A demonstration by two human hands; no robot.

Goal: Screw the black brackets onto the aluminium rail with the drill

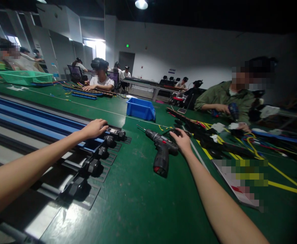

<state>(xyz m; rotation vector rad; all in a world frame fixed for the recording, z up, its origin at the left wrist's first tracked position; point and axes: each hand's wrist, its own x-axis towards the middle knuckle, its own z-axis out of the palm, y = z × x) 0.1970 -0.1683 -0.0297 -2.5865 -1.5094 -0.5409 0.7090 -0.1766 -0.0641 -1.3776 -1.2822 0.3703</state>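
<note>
Between the hands lies a drill (pixel 161 149), nearer the unclenched right hand (pixel 182 138); the left hand (pixel 95 128) overlies blue bars (pixel 36 113), grip unclear.

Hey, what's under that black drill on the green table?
The black drill rests on the green table, whose bare surface shows around its handle. Anything directly beneath the drill is covered, so I can't tell.

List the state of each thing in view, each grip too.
Left grip, resting on the long bars
Right grip, fingers bent beside the black drill; hold unclear
Black drill, lying on its side, bit fitted
Long bars, laid parallel
Blue bin, upright, open-topped
Green basket, upright, contents unclear
Blue drill, held by a co-worker
</note>
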